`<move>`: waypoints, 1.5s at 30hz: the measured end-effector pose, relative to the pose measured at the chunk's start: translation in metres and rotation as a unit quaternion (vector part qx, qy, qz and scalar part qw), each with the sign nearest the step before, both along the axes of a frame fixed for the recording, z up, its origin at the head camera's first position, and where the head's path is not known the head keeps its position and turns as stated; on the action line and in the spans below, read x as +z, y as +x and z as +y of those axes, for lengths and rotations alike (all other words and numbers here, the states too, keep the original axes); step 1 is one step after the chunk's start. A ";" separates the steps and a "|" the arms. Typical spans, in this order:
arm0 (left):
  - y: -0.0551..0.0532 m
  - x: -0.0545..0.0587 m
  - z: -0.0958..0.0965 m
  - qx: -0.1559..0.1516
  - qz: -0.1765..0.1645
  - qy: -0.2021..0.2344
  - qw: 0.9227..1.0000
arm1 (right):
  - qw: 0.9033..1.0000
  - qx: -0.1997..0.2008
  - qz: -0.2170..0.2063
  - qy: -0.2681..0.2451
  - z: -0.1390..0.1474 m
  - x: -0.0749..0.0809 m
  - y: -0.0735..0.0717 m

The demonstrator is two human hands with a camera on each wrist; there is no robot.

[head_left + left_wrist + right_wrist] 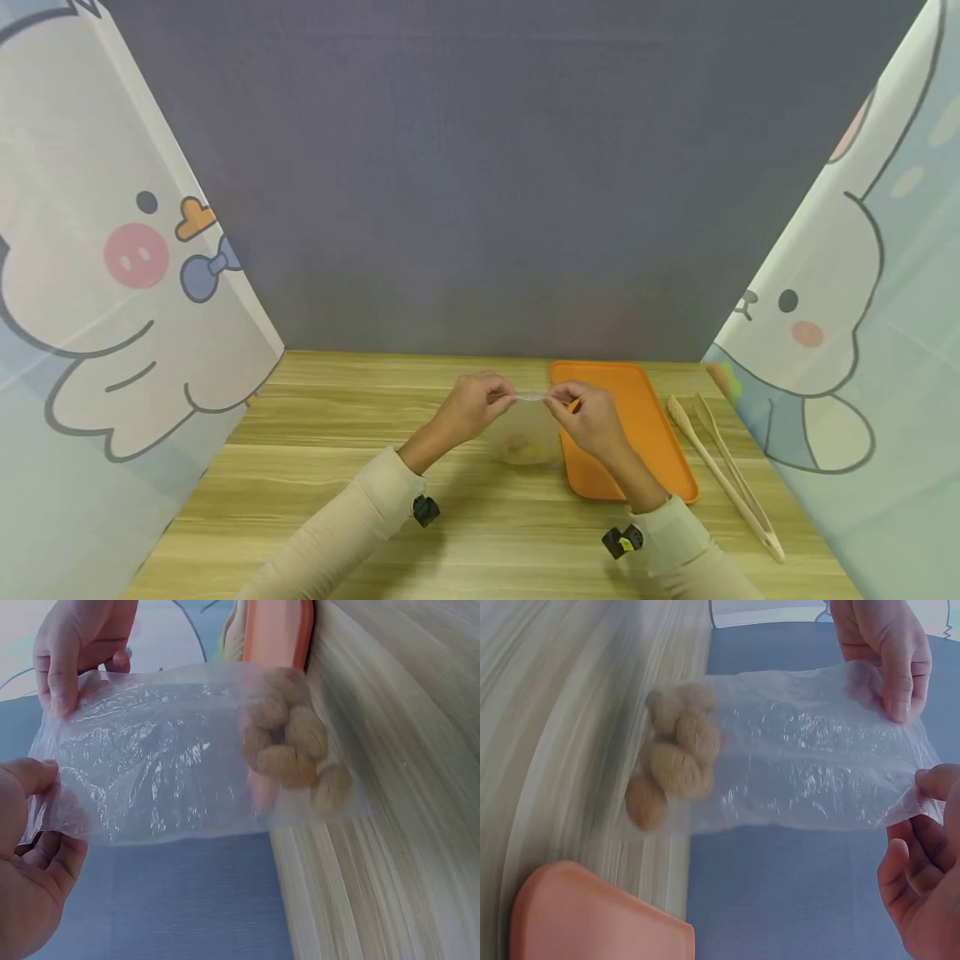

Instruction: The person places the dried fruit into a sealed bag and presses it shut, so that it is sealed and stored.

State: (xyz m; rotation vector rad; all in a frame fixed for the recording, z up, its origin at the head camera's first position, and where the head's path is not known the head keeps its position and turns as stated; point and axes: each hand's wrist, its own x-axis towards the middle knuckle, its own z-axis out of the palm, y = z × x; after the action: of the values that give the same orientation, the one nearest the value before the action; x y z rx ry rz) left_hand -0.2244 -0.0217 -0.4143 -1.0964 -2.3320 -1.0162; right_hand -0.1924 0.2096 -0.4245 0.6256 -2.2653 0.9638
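A clear plastic bag (150, 757) hangs between both hands, with several walnuts (676, 766) gathered at its bottom. My left hand (472, 407) pinches one top corner of the bag between thumb and fingers. At the opposite corner, my right hand (588, 417) pinches the rim the same way. The mouth is stretched flat between the two hands. In the head view the bag's lower end looks blurred above the wooden table, just left of the orange tray; whether it touches the wood I cannot tell.
An orange tray (626, 425) lies on the wooden table (337, 467), partly behind the right hand and forearm. Right of it lie long wooden tongs (731, 475). A dark grey panel (480, 183) stands at the back, with cartoon-printed cloth (900, 333) on both sides.
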 end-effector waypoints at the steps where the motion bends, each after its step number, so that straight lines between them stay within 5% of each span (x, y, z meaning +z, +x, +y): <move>1: 0.000 0.000 0.000 -0.002 -0.001 0.002 1.000 | 1.000 0.002 -0.002 0.002 0.000 0.000 0.000; 16: 0.001 -0.001 0.009 -0.019 -0.021 0.000 1.000 | 1.000 0.006 0.022 0.000 -0.004 -0.004 -0.001; 30: 0.006 0.000 0.012 -0.018 0.034 0.003 0.999 | 0.999 0.030 -0.020 0.006 -0.011 -0.001 0.002; 45: 0.006 0.001 0.014 -0.033 0.014 0.019 0.999 | 0.999 0.035 0.009 0.009 -0.015 0.000 0.001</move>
State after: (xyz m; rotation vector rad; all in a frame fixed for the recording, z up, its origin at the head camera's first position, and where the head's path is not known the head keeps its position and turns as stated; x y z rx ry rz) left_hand -0.2185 -0.0078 -0.4129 -1.1731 -2.2594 -1.0577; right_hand -0.1918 0.1948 -0.4248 0.7222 -2.2507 0.9678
